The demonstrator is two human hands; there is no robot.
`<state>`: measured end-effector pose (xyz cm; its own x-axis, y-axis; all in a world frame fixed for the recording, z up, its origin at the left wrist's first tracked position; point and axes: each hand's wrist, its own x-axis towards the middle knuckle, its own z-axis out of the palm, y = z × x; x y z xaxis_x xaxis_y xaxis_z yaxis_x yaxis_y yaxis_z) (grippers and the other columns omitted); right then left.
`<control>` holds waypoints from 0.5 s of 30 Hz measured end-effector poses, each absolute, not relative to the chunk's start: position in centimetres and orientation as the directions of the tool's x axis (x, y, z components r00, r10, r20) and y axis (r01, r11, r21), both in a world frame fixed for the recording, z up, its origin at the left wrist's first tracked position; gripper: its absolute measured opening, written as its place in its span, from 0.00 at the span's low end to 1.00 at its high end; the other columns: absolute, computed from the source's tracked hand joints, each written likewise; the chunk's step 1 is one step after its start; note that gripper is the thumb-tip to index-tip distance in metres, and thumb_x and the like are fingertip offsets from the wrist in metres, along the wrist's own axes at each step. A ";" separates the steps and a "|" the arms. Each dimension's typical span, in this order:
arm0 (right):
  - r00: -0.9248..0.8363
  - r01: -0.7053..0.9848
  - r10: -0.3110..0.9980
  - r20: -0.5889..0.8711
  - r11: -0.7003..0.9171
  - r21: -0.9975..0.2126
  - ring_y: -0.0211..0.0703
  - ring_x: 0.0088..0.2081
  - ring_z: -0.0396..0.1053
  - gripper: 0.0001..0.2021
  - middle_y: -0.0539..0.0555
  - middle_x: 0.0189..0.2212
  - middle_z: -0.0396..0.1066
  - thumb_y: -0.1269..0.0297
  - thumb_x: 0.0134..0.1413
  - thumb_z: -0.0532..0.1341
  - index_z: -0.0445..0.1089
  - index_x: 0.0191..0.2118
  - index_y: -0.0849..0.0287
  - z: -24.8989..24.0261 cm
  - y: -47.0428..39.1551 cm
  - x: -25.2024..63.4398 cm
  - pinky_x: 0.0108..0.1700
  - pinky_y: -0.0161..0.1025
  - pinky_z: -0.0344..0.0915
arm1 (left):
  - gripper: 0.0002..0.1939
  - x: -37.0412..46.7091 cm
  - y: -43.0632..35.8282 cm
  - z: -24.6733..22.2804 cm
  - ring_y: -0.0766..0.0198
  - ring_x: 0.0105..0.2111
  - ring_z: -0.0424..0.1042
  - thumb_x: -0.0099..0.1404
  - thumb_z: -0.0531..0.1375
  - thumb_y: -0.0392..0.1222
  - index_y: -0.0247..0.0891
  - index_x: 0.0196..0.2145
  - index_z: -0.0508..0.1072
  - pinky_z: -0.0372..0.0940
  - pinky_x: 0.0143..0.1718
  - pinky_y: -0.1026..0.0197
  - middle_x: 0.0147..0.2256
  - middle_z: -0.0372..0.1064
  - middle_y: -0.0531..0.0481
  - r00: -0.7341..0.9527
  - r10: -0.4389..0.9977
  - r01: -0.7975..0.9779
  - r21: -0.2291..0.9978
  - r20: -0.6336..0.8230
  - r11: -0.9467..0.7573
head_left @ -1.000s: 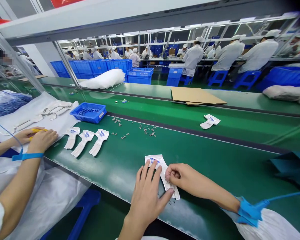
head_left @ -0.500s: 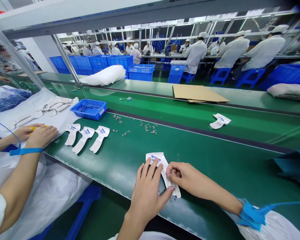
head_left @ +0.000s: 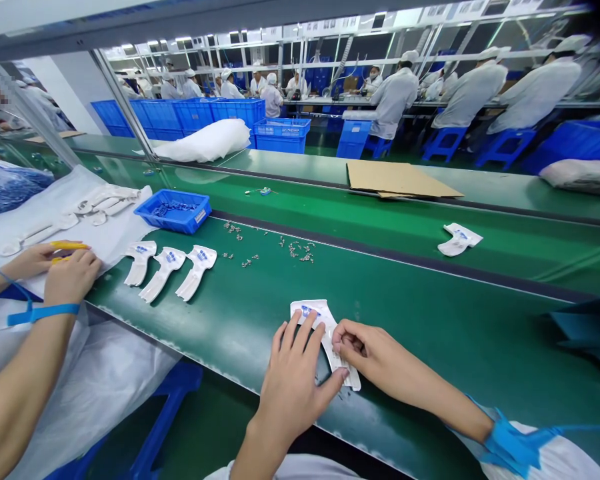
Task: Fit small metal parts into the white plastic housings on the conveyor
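Observation:
A curved white plastic handle shell [head_left: 324, 308] with blue marks at its wide end lies on the green bench in front of me. My left hand [head_left: 297, 367] rests over it, fingers spread, fingertips on the upper part and thumb by the lower end. Against the shell's right side, my right hand [head_left: 363, 347] is closed in a pinch; whatever its fingertips hold is hidden. Three similar white shells [head_left: 196, 272] lie in a row to the left. Small metal screws [head_left: 300, 251] are scattered in loose clusters beyond my hands.
A blue tray [head_left: 174, 212] of small blue parts stands at left. Beside it, a co-worker's hands [head_left: 73, 273] hold something yellow. Another white shell [head_left: 460, 240] and a small component lie on the green conveyor [head_left: 330, 212]. Cardboard [head_left: 400, 179] rests on the far ledge.
On the conveyor, the single shell and the small component have shifted right. My view has tilted slightly. Both my hands keep nearly the same pose on the shell.

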<state>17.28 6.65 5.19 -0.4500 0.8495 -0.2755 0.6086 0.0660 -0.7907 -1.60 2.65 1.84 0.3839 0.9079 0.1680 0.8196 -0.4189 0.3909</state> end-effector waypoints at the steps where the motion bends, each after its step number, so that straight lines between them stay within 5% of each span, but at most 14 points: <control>1: -0.451 0.607 0.850 -0.272 0.069 -0.791 0.36 0.28 0.61 0.09 0.45 0.25 0.64 0.57 0.67 0.52 0.64 0.38 0.54 5.1 6.6 17.3 0.29 0.34 0.54 | 0.31 -1.6 2.7 1.9 0.46 0.69 0.46 0.69 0.57 0.54 0.39 0.64 0.58 0.54 0.64 0.39 0.68 0.50 0.45 0.383 0.908 0.819 0.392 0.168 -0.418; 10: -0.423 0.678 0.870 -0.252 0.120 -0.725 0.39 0.28 0.62 0.08 0.46 0.26 0.64 0.57 0.68 0.51 0.64 0.42 0.52 5.0 6.3 16.9 0.32 0.36 0.56 | 0.30 -1.6 2.7 1.8 0.46 0.68 0.47 0.69 0.57 0.53 0.39 0.64 0.58 0.55 0.63 0.39 0.67 0.52 0.45 0.380 0.907 0.820 0.388 0.181 -0.421; 15: -0.436 0.720 0.896 -0.091 0.286 -0.632 0.42 0.36 0.66 0.14 0.53 0.36 0.67 0.58 0.70 0.47 0.69 0.45 0.53 4.2 5.2 17.0 0.38 0.40 0.61 | 0.29 -1.4 2.7 1.8 0.47 0.68 0.46 0.70 0.57 0.52 0.38 0.63 0.59 0.55 0.64 0.40 0.68 0.50 0.46 0.384 0.907 0.825 0.377 0.173 -0.422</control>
